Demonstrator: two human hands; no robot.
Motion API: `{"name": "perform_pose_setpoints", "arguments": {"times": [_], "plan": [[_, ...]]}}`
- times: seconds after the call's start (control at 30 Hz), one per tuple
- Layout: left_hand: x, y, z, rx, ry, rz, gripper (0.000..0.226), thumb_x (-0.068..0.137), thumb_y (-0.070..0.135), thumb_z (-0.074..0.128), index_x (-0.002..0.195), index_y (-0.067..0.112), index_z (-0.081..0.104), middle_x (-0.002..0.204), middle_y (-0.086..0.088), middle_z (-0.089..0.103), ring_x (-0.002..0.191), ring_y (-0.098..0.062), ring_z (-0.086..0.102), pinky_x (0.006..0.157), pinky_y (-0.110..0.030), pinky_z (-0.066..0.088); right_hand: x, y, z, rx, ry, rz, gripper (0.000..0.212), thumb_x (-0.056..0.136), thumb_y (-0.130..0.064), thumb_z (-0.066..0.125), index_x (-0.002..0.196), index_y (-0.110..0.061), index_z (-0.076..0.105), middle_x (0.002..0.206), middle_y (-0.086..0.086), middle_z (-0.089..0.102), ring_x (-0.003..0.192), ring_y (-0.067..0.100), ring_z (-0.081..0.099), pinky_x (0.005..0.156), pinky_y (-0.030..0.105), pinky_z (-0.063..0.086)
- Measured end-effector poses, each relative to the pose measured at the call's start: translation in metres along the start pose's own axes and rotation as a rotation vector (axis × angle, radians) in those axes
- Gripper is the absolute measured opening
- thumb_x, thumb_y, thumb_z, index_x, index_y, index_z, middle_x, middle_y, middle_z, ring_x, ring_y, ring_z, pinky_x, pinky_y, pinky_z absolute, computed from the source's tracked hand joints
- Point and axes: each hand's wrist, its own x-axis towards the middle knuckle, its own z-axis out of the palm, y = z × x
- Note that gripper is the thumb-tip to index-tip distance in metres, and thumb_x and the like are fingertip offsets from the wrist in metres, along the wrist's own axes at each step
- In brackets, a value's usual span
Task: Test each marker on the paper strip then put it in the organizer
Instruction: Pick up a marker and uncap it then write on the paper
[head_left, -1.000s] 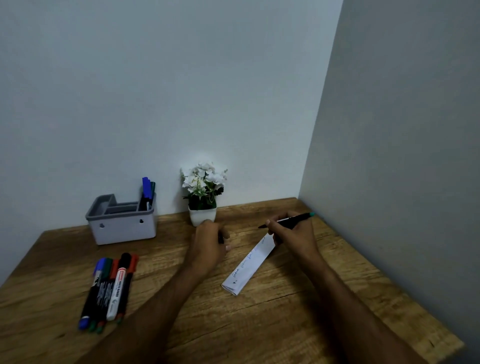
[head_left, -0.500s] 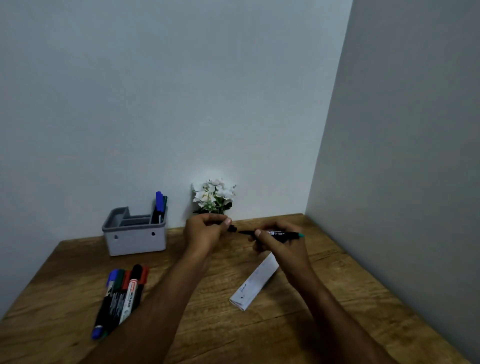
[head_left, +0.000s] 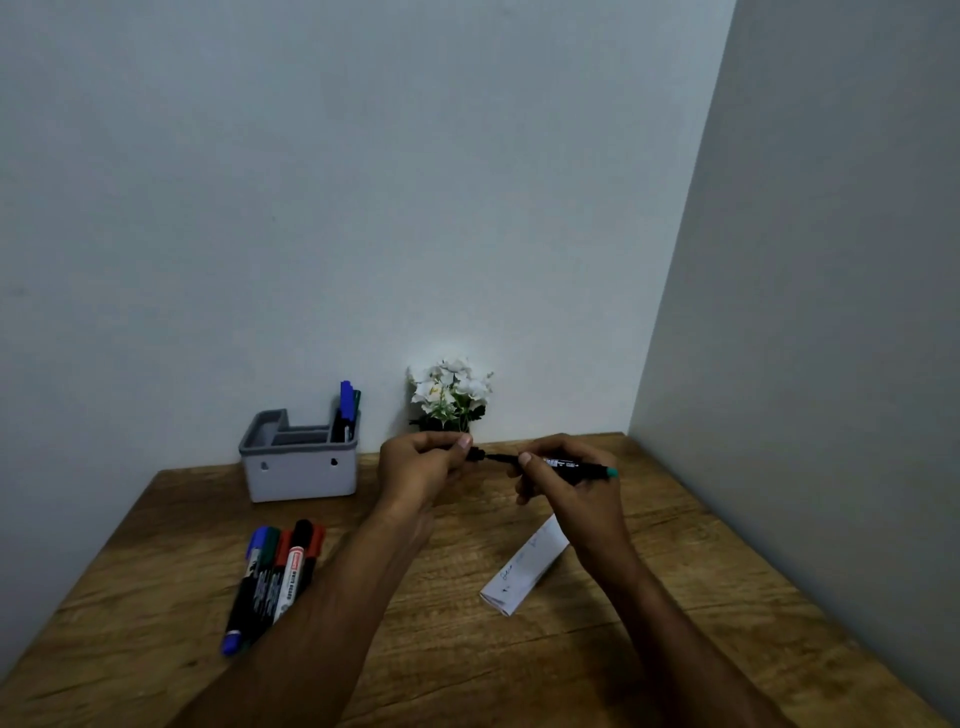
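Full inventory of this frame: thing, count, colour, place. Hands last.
organizer: 1, grey, back left of table, by wall
markers in organizer: at least 2, blue and green caps, right compartment
loose markers: about 5, blue, green, red, black caps, bunched front left
held marker: 1, black barrel, green end, above table
paper strip: 1, white with scribbles, flat on table under right forearm
flower pot: 1, white flowers, at wall
table: 1, wood
left hand: pinches something small and dark at marker tip, probably its cap
right hand: holds marker barrel
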Motion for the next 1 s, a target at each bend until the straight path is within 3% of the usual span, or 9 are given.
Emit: {"name": "perform_pose_setpoints", "arguments": {"times": [0.27, 0.47, 0.67, 0.8, 1.0], "plan": [[-0.009, 0.001, -0.001, -0.045, 0.012, -0.024, 0.008, 0.08, 0.0, 0.076, 0.088, -0.001, 0.073, 0.088, -0.019, 0.074, 0.08, -0.03, 0.074, 0.078, -0.035, 0.06, -0.001, 0.0, 0.008, 0.03, -0.009, 0.037, 0.008, 0.091, 0.001, 0.076, 0.091, 0.0, 0.068, 0.074, 0.02, 0.075, 0.061, 0.037, 0.072, 0.06, 0.048, 0.063], [-0.009, 0.004, -0.012, -0.169, 0.02, -0.094, 0.01, 0.083, -0.003, 0.071, 0.093, -0.004, 0.071, 0.091, -0.016, 0.072, 0.083, -0.03, 0.072, 0.073, -0.03, 0.062, 0.006, -0.001, 0.014, 0.046, 0.033, 0.017, 0.015, 0.082, -0.006, 0.085, 0.079, 0.002, 0.074, 0.067, 0.026, 0.068, 0.05, 0.026, 0.058, 0.05, 0.034, 0.048], [-0.009, 0.008, -0.02, -0.21, 0.042, -0.05, 0.009, 0.082, -0.005, 0.071, 0.091, -0.007, 0.07, 0.087, -0.016, 0.073, 0.078, -0.024, 0.072, 0.075, -0.032, 0.062, 0.008, 0.001, 0.021, 0.089, 0.009, 0.021, 0.012, 0.081, 0.0, 0.084, 0.078, 0.005, 0.073, 0.065, 0.017, 0.07, 0.048, 0.024, 0.059, 0.051, 0.033, 0.052], [-0.009, 0.008, -0.024, -0.188, 0.049, -0.014, 0.007, 0.081, -0.006, 0.071, 0.088, -0.004, 0.071, 0.085, -0.013, 0.073, 0.075, -0.019, 0.072, 0.076, -0.034, 0.061, 0.009, 0.004, 0.026, 0.109, 0.017, 0.031, 0.012, 0.082, 0.0, 0.083, 0.078, 0.004, 0.073, 0.068, 0.029, 0.067, 0.048, 0.026, 0.059, 0.051, 0.034, 0.051], [-0.012, 0.01, -0.025, -0.171, 0.082, 0.043, 0.007, 0.08, -0.009, 0.072, 0.083, -0.003, 0.071, 0.087, -0.018, 0.072, 0.08, -0.025, 0.072, 0.067, -0.029, 0.062, 0.01, 0.008, 0.031, 0.111, 0.031, 0.058, 0.016, 0.083, -0.001, 0.082, 0.079, 0.007, 0.07, 0.069, 0.034, 0.065, 0.051, 0.028, 0.059, 0.053, 0.035, 0.052]]}}
